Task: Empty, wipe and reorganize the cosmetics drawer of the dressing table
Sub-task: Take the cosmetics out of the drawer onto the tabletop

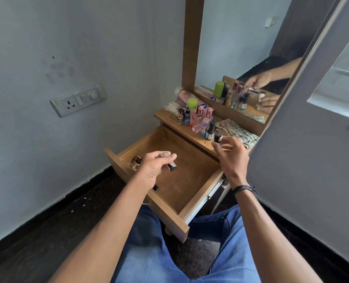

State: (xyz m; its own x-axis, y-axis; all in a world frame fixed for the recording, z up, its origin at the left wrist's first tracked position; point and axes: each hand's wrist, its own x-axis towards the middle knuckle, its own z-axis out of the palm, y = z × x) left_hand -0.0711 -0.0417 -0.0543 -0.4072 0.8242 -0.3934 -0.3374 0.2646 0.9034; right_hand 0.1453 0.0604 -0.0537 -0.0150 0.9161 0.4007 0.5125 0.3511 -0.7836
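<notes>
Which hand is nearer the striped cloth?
Right. The right hand is just beside the cloth; the left hand is over the open drawer, well away.

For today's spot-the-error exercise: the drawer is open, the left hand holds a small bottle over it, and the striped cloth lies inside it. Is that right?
No: the head view shows the striped cloth on the tabletop, not in the drawer. The rest stands.

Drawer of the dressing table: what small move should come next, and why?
Probably set the black-capped bottle pinched in the right hand onto the tabletop beside the row of bottles. The drawer holds a few bottles in one front corner, and the left hand grips another small bottle.
</notes>
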